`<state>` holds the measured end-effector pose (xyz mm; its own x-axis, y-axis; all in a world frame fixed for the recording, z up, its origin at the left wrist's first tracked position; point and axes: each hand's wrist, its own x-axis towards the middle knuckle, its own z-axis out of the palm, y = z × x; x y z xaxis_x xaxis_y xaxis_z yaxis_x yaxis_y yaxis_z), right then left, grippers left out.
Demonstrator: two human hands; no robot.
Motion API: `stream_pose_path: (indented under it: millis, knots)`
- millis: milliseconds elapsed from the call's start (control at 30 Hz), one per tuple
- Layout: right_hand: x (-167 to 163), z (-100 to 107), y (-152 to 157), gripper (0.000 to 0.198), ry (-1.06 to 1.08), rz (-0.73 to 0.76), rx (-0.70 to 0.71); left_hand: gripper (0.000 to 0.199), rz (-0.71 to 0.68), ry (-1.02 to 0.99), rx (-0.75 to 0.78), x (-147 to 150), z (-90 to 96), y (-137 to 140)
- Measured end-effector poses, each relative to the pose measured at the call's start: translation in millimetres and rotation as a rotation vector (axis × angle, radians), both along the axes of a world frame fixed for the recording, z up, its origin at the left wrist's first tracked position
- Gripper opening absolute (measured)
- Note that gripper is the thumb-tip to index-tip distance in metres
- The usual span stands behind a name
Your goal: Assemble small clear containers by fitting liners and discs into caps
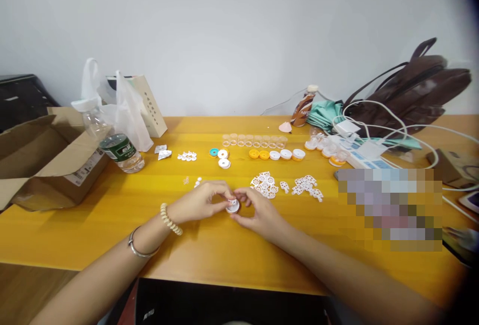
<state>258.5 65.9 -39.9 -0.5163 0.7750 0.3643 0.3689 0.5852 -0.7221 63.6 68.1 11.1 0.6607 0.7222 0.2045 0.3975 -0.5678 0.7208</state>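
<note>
A white round cap-like disc (232, 208) sits between my hands at the front middle of the table. My left hand (205, 200) pinches at its top with thumb and fingertips, where a small white piece partly shows; the fingers hide most of it. My right hand (260, 213) curls about the disc's right side, thumb at the near edge and forefinger at the far edge. Just behind my left hand lie small white round pieces (198, 181). White openwork plastic parts (265, 185) lie in a pile beyond my right hand, with a second pile (305, 185) farther right.
Clear cups (256, 141) stand in a row behind orange and white discs (275, 155). Stacked discs (223, 163) and small white knobs (187, 156) lie left of these. A cardboard box (71, 180) and water bottle (121, 150) stand left; a power strip (359, 153) with cables lies right.
</note>
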Motion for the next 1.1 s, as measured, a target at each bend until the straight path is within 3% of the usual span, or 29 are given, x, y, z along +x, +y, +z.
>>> stream_pose_path:
  millis: [167,333,467,533,667,800,967,1100]
  knots:
    - [4,3,2,0.028,-0.069,-0.04,0.027,0.015,0.033,-0.066,-0.065,1,-4.9,-2]
    - [7,6,2,0.023,0.123,-0.047,-0.06,0.03,0.126,-0.185,-0.091,1,5.1,9]
    - [5,6,3,0.025,0.337,0.011,-0.311,0.03,0.403,-0.215,0.033,-3,17.1,59]
    - [4,6,3,0.028,0.419,0.032,-0.417,0.033,0.592,-0.088,0.124,-3,17.3,96]
    - [6,11,5,0.032,0.551,0.037,-0.513,0.04,0.648,-0.006,0.109,1,4.2,159]
    - [11,16,8,0.037,0.628,0.001,-0.541,0.04,0.673,0.031,0.064,9,-11.8,189]
    - [13,16,9,0.039,0.635,-0.011,-0.571,0.021,0.717,-0.021,0.073,9,-8.1,187]
    - [13,18,9,0.035,0.638,-0.005,-0.583,0.035,0.703,-0.159,0.11,8,14.8,142]
